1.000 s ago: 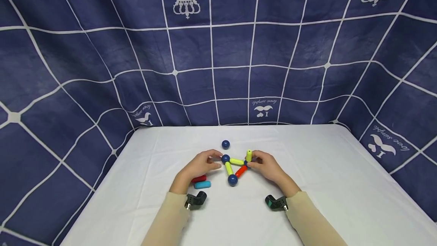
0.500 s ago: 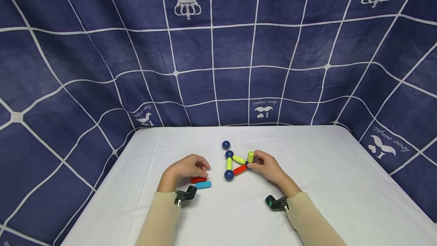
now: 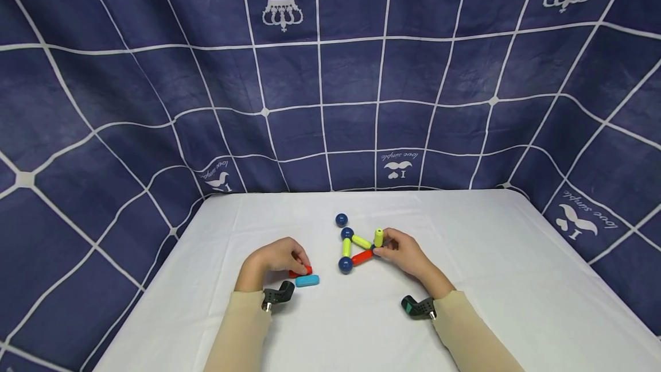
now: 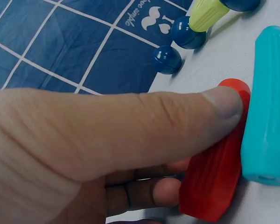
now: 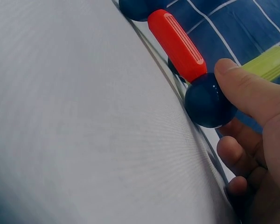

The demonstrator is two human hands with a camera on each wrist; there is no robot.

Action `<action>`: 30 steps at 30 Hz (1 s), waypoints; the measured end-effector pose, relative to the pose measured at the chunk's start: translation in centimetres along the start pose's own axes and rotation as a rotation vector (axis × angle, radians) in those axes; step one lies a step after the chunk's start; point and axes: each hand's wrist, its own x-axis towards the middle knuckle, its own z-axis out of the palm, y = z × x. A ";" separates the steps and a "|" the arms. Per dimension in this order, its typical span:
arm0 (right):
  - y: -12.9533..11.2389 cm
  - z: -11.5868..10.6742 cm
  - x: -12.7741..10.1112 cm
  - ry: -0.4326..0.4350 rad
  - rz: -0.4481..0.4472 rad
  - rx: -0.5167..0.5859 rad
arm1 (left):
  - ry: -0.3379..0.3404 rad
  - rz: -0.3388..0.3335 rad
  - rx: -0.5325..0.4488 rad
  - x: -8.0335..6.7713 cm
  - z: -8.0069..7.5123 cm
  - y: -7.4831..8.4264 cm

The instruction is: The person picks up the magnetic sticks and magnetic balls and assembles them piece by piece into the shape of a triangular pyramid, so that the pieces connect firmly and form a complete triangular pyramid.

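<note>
We're looking at a white desk [image 3: 516, 268], and behind it a navy cloth backdrop [image 3: 155, 73] with white grid lines and crown prints, evenly lit.

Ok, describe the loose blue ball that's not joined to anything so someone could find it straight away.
Start at the white table in front of the navy checked cloth. Near its middle lies a small triangle of rods and balls, steadied by the right hand. The loose blue ball sits just beyond the triangle's far corner, apart from it, the only ball with no rod attached.
</note>
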 end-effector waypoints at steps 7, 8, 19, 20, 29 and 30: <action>-0.1 -0.3 -0.2 -0.033 -0.029 0.028 | 0.036 -0.002 -0.006 0.1 -0.1 0.1; -0.1 -0.4 -0.3 -0.045 -0.038 0.039 | 0.044 -0.003 -0.018 0.1 -0.1 0.2; 0.1 -0.5 -0.6 -0.087 -0.087 0.078 | 0.190 0.081 -0.117 1.2 0.6 0.7; 0.1 -0.5 -0.6 -0.085 -0.090 0.077 | 0.206 0.086 -0.125 1.3 0.7 0.9; 0.1 -0.1 -0.8 -0.073 -0.114 0.099 | 0.340 0.108 -0.217 2.3 1.4 1.7; 0.2 -0.1 -0.8 -0.068 -0.114 0.101 | 0.360 0.107 -0.229 2.5 1.4 1.8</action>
